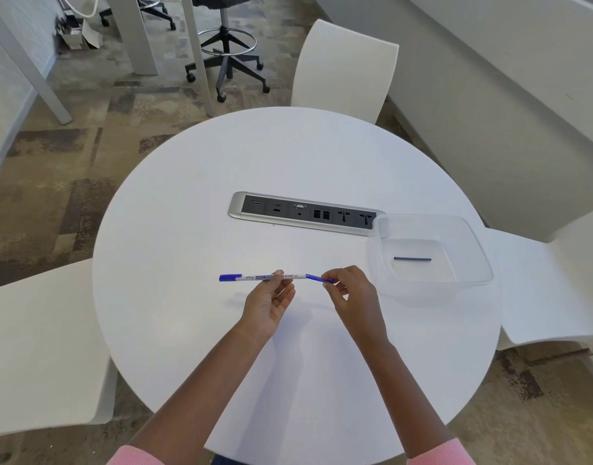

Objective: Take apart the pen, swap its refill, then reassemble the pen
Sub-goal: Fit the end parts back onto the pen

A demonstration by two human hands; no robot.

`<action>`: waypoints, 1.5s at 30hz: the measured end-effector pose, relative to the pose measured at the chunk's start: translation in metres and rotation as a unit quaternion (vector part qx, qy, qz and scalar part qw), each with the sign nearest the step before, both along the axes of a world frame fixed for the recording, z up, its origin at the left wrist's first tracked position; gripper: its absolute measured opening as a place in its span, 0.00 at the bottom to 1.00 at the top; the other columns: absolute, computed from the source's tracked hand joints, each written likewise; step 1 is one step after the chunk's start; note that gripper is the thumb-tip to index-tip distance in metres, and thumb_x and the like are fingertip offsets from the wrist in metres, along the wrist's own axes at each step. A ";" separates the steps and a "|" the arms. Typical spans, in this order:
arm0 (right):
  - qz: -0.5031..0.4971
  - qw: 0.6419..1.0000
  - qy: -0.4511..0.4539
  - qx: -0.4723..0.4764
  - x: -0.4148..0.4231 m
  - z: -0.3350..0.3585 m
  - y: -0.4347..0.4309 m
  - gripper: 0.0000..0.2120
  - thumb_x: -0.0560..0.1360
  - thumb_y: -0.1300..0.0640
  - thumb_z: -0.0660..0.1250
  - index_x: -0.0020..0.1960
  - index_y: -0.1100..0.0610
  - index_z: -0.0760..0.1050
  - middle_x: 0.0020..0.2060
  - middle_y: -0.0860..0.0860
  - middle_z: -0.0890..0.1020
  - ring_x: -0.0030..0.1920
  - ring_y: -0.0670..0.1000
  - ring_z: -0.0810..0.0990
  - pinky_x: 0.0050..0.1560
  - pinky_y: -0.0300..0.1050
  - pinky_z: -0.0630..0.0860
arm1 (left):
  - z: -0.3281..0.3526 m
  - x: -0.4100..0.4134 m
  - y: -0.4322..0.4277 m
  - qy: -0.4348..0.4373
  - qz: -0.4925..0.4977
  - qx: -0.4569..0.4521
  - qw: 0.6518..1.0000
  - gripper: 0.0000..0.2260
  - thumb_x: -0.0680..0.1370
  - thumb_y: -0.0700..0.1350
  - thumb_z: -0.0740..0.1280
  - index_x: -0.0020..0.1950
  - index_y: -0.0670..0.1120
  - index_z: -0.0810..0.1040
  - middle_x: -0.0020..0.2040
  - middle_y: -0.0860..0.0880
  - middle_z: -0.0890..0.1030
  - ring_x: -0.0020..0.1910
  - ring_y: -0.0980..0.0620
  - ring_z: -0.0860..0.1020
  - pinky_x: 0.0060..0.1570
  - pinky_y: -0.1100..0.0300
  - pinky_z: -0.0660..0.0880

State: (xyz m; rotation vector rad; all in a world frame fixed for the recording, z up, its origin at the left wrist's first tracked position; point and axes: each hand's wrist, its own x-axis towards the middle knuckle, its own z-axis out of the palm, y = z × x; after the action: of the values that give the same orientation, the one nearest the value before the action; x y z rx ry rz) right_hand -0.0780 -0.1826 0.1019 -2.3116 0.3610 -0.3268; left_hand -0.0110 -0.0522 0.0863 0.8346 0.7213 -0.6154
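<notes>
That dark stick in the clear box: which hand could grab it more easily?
Probably the right hand: it is beside the clear box holding the dark stick, though it pinches the pen's blue end. The left hand is farther.

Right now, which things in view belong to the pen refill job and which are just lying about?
Job:
- white whiteboard marker pen with blue cap, gripped by left hand
- blue refill end sticking out of the pen, pinched by right hand
- dark thin refill stick in clear plastic tray

Lying about:
- silver socket strip set in round white table
- white chairs
- black swivel stool
</notes>
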 end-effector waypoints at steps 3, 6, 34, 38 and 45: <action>-0.004 1.000 0.003 0.022 0.001 -0.001 -0.001 0.06 0.73 0.66 0.65 0.47 0.60 0.79 0.43 0.55 0.79 0.35 0.47 0.75 0.40 0.31 0.70 | 0.000 -0.001 0.000 -0.020 -0.005 0.005 1.000 0.04 0.77 0.38 0.65 0.42 0.39 0.77 0.38 0.44 0.78 0.37 0.52 0.77 0.42 0.61 0.81; -0.015 0.998 0.012 0.061 0.001 -0.002 -0.004 0.06 0.74 0.64 0.65 0.46 0.58 0.79 0.41 0.53 0.80 0.38 0.48 0.75 0.40 0.30 0.70 | 0.001 -0.002 0.000 -0.030 -0.010 0.006 0.999 0.04 0.77 0.37 0.65 0.42 0.40 0.77 0.39 0.44 0.77 0.37 0.52 0.77 0.31 0.65 0.80; -0.086 0.961 0.030 0.262 0.001 -0.001 -0.006 0.04 0.74 0.60 0.65 0.45 0.58 0.78 0.31 0.48 0.80 0.33 0.51 0.78 0.39 0.34 0.77 | 0.002 -0.001 -0.005 -0.041 -0.014 -0.002 0.999 0.05 0.77 0.37 0.65 0.41 0.40 0.77 0.38 0.44 0.77 0.37 0.52 0.77 0.31 0.65 0.80; -0.070 0.961 0.028 0.265 0.001 0.000 -0.006 0.06 0.73 0.63 0.66 0.47 0.54 0.76 0.33 0.47 0.79 0.36 0.51 0.78 0.44 0.41 0.77 | 0.001 0.000 -0.003 -0.038 -0.013 -0.002 0.999 0.05 0.77 0.37 0.65 0.41 0.40 0.77 0.38 0.44 0.78 0.38 0.51 0.77 0.31 0.65 0.80; -0.076 0.958 0.029 0.275 0.002 0.000 -0.004 0.05 0.74 0.62 0.65 0.42 0.54 0.77 0.33 0.47 0.80 0.36 0.52 0.79 0.42 0.39 0.78 | 0.001 -0.001 -0.003 -0.041 -0.015 -0.006 0.999 0.05 0.77 0.37 0.66 0.41 0.40 0.78 0.38 0.44 0.78 0.37 0.51 0.77 0.31 0.65 0.81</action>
State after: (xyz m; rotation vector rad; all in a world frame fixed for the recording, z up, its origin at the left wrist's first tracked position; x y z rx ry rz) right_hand -0.0756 -0.1867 0.1020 -1.7518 0.5799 -0.2003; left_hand -0.0117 -0.0548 0.0871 0.8566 0.6320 -0.6083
